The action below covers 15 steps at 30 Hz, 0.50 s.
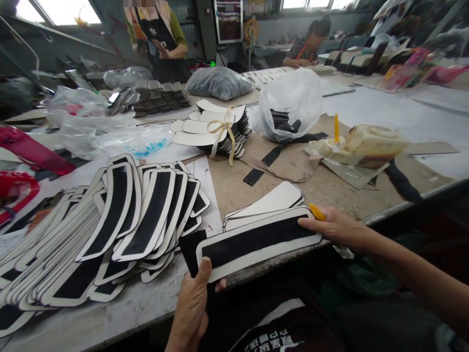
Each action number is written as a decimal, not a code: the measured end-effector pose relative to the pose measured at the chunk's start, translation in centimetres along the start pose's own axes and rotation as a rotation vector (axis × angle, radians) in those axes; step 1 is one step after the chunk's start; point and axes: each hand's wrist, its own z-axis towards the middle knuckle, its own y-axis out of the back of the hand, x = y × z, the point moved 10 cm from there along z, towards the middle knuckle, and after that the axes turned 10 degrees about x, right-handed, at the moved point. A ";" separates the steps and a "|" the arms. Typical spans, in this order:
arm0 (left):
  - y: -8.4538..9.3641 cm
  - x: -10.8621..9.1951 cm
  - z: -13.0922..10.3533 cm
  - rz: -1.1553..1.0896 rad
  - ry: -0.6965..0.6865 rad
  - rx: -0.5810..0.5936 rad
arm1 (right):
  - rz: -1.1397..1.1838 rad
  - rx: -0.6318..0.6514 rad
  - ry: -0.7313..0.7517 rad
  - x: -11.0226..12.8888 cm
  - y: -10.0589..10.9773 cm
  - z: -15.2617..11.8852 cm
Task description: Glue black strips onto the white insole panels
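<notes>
My left hand (pixel 193 303) grips the near end of a long white piece with a black strip down its middle (pixel 256 242), thumb on top. My right hand (pixel 331 226) rests on the far end of the same piece and holds a small yellow tool (pixel 317 212) between its fingers. The piece lies on a small stack of plain white pieces (pixel 267 200) at the table's front edge. To the left, several finished pieces with black strips (pixel 146 215) are fanned out in an overlapping row.
A tied bundle of white pieces (pixel 212 129) sits mid-table. Behind it is a white plastic bag holding black strips (pixel 289 105). A glue pot with a yellow brush (pixel 335 139) stands at right. Two other people work at the back. The table edge (pixel 403 200) runs right.
</notes>
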 end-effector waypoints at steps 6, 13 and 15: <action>0.4 0.2 -0.5 0.109 0.081 -0.080 | -0.306 -0.047 0.090 0.8 0.2 0.0; -0.9 2.0 -0.4 0.292 0.089 -0.004 | -0.950 -0.493 0.291 3.8 -3.4 -5.0; -1.0 2.1 -0.4 0.309 0.084 -0.022 | -0.949 -0.385 0.420 4.4 -7.0 -4.8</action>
